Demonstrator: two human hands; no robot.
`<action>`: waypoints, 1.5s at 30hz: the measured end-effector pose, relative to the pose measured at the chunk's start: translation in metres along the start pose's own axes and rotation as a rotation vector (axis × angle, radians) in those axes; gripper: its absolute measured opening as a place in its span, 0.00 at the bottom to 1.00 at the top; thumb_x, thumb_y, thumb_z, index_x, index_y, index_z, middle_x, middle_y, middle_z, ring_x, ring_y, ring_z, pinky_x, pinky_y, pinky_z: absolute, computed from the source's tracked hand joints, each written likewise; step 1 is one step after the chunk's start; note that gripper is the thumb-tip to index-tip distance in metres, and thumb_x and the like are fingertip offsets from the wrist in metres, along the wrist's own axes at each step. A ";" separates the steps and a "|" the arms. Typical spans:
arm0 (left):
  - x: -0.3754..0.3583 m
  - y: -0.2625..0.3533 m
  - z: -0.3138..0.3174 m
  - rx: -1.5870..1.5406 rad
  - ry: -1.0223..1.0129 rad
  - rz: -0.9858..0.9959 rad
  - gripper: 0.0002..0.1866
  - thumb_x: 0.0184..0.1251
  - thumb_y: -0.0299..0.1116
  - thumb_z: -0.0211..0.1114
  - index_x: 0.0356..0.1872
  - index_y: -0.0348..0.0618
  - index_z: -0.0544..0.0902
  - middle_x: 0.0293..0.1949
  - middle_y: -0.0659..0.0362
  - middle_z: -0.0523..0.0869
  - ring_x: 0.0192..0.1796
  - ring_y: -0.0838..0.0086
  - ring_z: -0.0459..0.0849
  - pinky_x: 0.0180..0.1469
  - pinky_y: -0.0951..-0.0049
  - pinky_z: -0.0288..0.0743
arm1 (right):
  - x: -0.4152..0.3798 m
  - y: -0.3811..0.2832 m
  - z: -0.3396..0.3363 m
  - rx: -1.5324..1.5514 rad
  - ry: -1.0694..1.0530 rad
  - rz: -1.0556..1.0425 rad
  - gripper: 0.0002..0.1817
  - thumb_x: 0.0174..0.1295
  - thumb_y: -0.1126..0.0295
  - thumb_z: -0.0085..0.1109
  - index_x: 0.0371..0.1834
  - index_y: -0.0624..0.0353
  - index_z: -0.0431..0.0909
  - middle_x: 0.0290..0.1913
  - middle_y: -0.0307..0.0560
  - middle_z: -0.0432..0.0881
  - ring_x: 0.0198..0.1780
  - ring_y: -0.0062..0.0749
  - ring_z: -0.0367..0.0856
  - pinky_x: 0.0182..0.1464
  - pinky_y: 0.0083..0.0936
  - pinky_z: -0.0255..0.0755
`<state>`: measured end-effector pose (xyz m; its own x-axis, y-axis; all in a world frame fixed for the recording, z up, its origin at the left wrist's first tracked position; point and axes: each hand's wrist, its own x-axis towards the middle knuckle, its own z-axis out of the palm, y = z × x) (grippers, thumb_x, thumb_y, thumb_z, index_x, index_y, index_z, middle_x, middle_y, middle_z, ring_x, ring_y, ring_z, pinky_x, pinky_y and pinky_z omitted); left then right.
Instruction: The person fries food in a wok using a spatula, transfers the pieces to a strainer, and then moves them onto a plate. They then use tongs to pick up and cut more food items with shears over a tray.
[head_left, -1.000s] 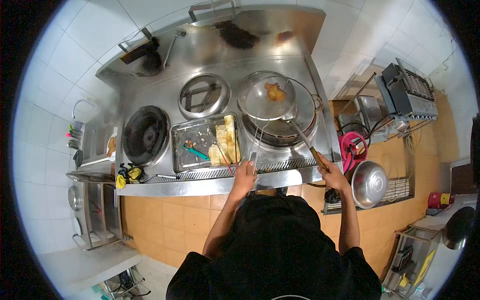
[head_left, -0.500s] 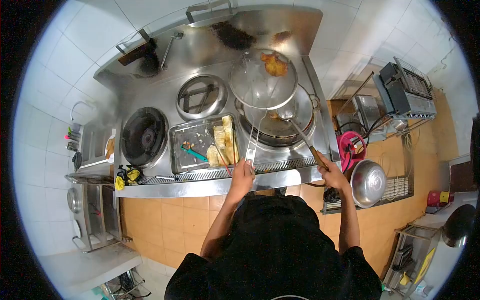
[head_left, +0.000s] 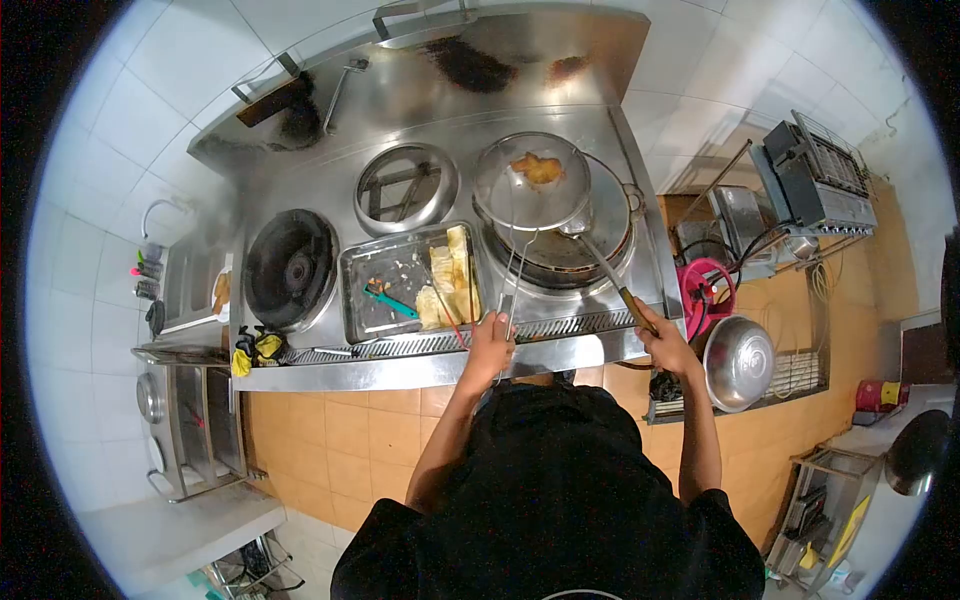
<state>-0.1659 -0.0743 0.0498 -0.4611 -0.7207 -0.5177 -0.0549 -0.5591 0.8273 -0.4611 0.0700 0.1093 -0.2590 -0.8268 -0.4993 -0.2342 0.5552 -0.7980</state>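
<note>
The steel stove bench (head_left: 330,375) carries a round dark wok (head_left: 590,245) near its right edge. Over the wok hangs a round wire-mesh skimmer (head_left: 530,185), its thin handle running back toward the front edge; a golden, crinkled fried piece (head_left: 537,168) lies in it. The left hand (head_left: 492,345) is closed on that handle. The right hand (head_left: 668,345) grips a wooden-handled ladle (head_left: 600,262), slanting up-left into the wok. Beside it sits a rectangular metal tray (head_left: 365,262).

A round wire-mesh skimmer (head_left: 532,185) sits level over the wok (head_left: 600,225), out ahead of both hands, carrying one golden fried piece (head_left: 538,168). A wooden-handled ladle (head_left: 607,270) slants into the wok.
</note>
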 end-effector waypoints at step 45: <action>-0.022 0.037 -0.024 0.097 0.096 -0.008 0.14 0.77 0.42 0.50 0.33 0.46 0.71 0.16 0.68 0.65 0.15 0.84 0.61 0.16 0.79 0.53 | 0.005 0.000 0.025 0.048 0.096 0.041 0.33 0.69 0.73 0.49 0.77 0.38 0.56 0.24 0.34 0.66 0.15 0.18 0.62 0.16 0.22 0.62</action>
<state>-0.1370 -0.0888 0.0862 -0.3740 -0.7549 -0.5387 -0.1455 -0.5259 0.8380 -0.4388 0.0637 0.0982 -0.3561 -0.7901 -0.4989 -0.1771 0.5813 -0.7942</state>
